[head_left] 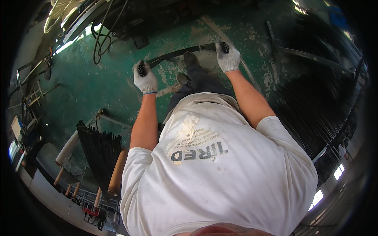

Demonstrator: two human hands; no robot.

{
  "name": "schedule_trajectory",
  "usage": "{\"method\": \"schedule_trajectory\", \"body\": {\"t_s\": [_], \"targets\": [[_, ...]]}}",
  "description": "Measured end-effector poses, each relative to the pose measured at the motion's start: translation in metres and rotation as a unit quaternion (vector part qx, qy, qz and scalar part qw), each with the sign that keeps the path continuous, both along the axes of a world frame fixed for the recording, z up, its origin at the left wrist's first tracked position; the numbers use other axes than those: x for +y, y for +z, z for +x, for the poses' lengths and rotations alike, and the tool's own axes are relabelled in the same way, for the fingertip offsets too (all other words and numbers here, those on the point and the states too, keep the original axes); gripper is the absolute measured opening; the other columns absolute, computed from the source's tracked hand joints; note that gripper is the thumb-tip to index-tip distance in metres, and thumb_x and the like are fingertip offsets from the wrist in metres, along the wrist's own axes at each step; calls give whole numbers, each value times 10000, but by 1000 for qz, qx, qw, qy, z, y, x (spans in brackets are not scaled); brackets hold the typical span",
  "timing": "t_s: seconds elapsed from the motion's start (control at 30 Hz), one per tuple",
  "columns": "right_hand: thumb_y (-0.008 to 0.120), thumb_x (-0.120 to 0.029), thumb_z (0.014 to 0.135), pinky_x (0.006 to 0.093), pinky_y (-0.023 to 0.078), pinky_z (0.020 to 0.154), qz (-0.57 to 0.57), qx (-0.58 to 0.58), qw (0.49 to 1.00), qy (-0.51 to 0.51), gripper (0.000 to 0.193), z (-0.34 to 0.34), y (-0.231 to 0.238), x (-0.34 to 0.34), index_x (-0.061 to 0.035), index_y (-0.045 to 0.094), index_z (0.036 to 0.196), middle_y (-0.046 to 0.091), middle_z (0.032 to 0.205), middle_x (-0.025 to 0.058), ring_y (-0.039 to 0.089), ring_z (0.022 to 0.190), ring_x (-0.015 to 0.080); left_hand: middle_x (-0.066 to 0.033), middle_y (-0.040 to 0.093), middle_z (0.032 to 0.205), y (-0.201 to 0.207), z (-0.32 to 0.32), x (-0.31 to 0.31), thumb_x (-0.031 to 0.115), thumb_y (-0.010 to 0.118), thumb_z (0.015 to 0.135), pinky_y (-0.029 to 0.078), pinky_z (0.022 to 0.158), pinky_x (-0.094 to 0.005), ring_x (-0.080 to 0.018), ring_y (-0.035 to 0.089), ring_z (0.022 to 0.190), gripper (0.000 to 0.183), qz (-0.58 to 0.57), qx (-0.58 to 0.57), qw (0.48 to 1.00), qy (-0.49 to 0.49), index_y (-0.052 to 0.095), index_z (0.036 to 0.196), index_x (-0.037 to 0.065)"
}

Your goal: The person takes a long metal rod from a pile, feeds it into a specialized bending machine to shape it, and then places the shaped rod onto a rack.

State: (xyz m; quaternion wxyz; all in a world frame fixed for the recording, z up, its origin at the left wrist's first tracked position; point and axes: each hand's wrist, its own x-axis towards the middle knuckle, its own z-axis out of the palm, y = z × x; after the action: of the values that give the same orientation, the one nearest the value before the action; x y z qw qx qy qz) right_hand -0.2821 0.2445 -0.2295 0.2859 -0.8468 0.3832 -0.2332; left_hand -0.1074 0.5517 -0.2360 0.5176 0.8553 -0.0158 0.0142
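Note:
A bundle of thin black tubes spans the gap between my two hands, bowed slightly away from me above my shoes. My left hand, in a white knitted glove, is closed round one end, and several round hollow tube ends stick out of the fist. My right hand, gloved the same way, grips the other end, with open tube ends showing at its top. Both arms are stretched forward, the right hand a little farther out than the left.
Large masses of long black tubes lie on a metal frame at the right. Another black bundle stands at the lower left beside a brown roller. Machinery with a hanging cable is at the far left, over worn green floor.

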Motion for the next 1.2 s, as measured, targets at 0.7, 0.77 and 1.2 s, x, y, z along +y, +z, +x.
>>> {"method": "schedule_trajectory", "body": {"t_s": [0.7, 0.77, 1.2], "targets": [[792, -359, 989, 430, 636, 826, 7, 13, 1000, 2, 272, -2, 8, 0, -107, 811, 1091, 806, 1016, 165, 785, 942, 371, -126, 793, 1117, -5, 1, 2, 91, 729, 1046, 583, 979, -332, -194, 743, 1030, 206, 40, -31, 999, 9, 743, 1216, -25], [789, -356, 991, 431, 636, 824, 3, 5, 1000, 4, 264, -2, 9, 1, -113, 809, 1090, 806, 1017, 161, 785, 942, 369, -124, 793, 1126, -7, -1, 3, 86, 725, 1051, 582, 983, -330, -194, 743, 1036, 212, 19, -38, 999, 3, 743, 1228, -29], [791, -347, 987, 426, 636, 836, -4, 13, 1000, 19, 264, -3, 10, 1, -103, 804, 1087, 807, 1046, 155, 788, 959, 360, -127, 803, 1071, -4, -3, 4, 152, 762, 1047, 593, 941, -328, -179, 747, 984, 218, 61, -62, 996, 11, 768, 1186, -17]]}}
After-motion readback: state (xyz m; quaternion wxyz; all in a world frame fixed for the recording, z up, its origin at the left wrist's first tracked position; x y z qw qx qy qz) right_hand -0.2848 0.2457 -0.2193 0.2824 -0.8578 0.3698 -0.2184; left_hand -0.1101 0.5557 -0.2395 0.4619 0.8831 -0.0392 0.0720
